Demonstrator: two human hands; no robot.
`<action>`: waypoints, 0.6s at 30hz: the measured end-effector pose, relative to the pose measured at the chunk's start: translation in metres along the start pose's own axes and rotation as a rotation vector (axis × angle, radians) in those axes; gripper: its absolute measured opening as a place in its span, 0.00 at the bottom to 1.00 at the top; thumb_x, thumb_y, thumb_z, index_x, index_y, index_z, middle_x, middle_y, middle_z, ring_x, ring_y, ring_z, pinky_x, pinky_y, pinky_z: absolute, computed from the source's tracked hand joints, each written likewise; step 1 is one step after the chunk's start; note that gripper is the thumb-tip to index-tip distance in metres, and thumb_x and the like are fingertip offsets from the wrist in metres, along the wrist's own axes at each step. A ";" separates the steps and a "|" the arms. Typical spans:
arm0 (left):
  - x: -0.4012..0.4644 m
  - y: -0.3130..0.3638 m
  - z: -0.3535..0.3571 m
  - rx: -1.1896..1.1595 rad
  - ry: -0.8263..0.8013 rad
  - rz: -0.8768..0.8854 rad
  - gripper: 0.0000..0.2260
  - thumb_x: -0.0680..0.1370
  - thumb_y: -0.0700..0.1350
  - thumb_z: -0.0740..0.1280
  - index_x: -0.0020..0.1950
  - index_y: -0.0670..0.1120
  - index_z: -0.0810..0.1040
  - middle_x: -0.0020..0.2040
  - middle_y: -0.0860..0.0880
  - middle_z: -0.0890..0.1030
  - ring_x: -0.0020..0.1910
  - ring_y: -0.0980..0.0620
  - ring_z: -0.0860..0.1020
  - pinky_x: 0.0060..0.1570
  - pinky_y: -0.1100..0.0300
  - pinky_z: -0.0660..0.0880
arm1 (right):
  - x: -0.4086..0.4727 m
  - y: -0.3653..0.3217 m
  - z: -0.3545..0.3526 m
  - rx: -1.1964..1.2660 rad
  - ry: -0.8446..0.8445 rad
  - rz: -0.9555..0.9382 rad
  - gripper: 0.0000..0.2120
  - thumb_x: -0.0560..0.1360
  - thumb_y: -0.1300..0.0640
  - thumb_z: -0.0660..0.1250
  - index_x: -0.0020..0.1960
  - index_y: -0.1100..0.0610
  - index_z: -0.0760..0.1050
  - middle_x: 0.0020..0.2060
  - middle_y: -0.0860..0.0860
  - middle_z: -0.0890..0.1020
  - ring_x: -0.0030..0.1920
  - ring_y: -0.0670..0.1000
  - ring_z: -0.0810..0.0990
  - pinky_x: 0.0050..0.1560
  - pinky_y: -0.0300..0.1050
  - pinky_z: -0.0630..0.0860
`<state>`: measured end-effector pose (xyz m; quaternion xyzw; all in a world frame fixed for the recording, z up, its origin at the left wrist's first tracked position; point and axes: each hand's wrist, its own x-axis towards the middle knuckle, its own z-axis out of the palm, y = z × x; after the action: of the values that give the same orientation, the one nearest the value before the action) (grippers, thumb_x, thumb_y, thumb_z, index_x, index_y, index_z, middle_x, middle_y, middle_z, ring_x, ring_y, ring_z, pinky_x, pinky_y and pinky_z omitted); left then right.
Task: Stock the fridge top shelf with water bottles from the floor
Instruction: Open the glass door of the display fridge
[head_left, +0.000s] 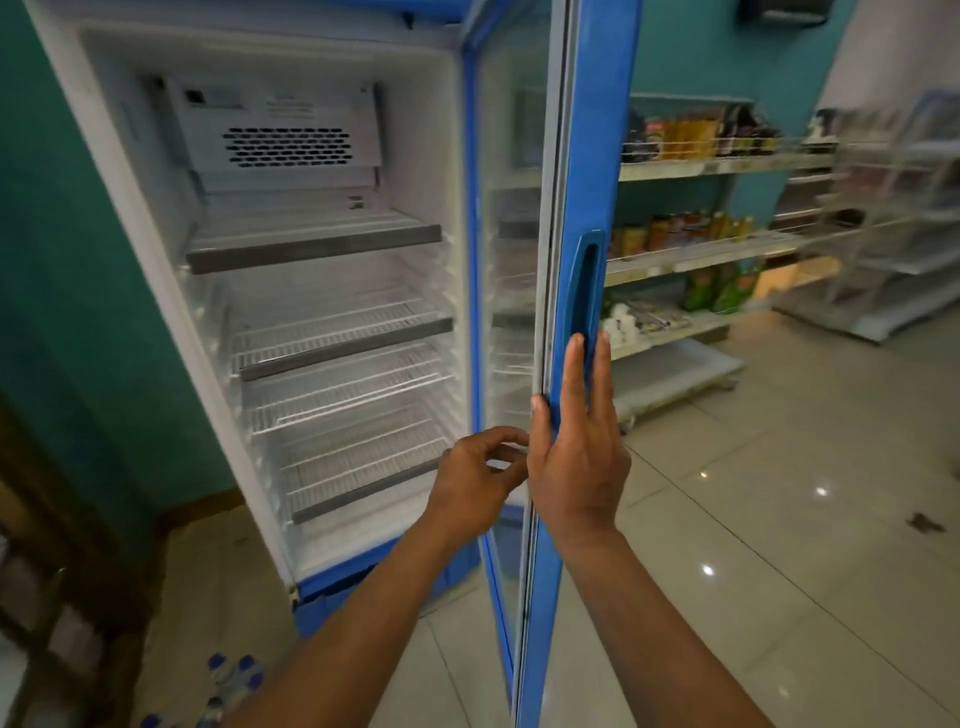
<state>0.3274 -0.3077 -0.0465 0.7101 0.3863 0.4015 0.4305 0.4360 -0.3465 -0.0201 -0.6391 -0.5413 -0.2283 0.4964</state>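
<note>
Pressing fridge door (597, 130) — right hand (576, 467) flat

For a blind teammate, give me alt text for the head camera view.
A person's right hand lies flat, fingers straight, on the edge of the open blue fridge door below its handle, the left hand loosely curled beside it. The wire shelves, top shelf included, hold nothing; blue-capped water bottles sit on the floor at lower left.

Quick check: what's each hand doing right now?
Left hand: loosely curled, holding nothing.
Right hand: open, fingers flat against the fridge door edge.
</note>
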 end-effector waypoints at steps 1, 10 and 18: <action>0.005 0.001 0.009 0.008 -0.011 0.008 0.08 0.76 0.42 0.72 0.53 0.52 0.83 0.42 0.52 0.85 0.38 0.60 0.81 0.38 0.65 0.76 | 0.002 0.007 -0.004 -0.007 0.009 0.020 0.31 0.82 0.52 0.62 0.80 0.51 0.52 0.80 0.52 0.56 0.68 0.54 0.75 0.40 0.43 0.82; 0.040 0.012 0.073 0.120 -0.066 0.044 0.05 0.74 0.49 0.73 0.49 0.55 0.80 0.39 0.54 0.84 0.38 0.55 0.82 0.44 0.50 0.81 | 0.028 0.068 -0.040 -0.003 0.015 0.083 0.31 0.80 0.55 0.66 0.79 0.54 0.58 0.77 0.53 0.63 0.63 0.55 0.79 0.48 0.36 0.72; 0.039 0.009 0.080 0.150 -0.091 0.028 0.08 0.76 0.52 0.71 0.54 0.60 0.80 0.46 0.60 0.84 0.47 0.58 0.82 0.51 0.50 0.81 | 0.032 0.076 -0.045 -0.070 -0.040 0.090 0.32 0.81 0.53 0.65 0.80 0.53 0.55 0.78 0.53 0.60 0.64 0.55 0.77 0.48 0.39 0.78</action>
<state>0.4160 -0.2998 -0.0534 0.7633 0.3853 0.3447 0.3875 0.5269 -0.3655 -0.0053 -0.6841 -0.5134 -0.2117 0.4729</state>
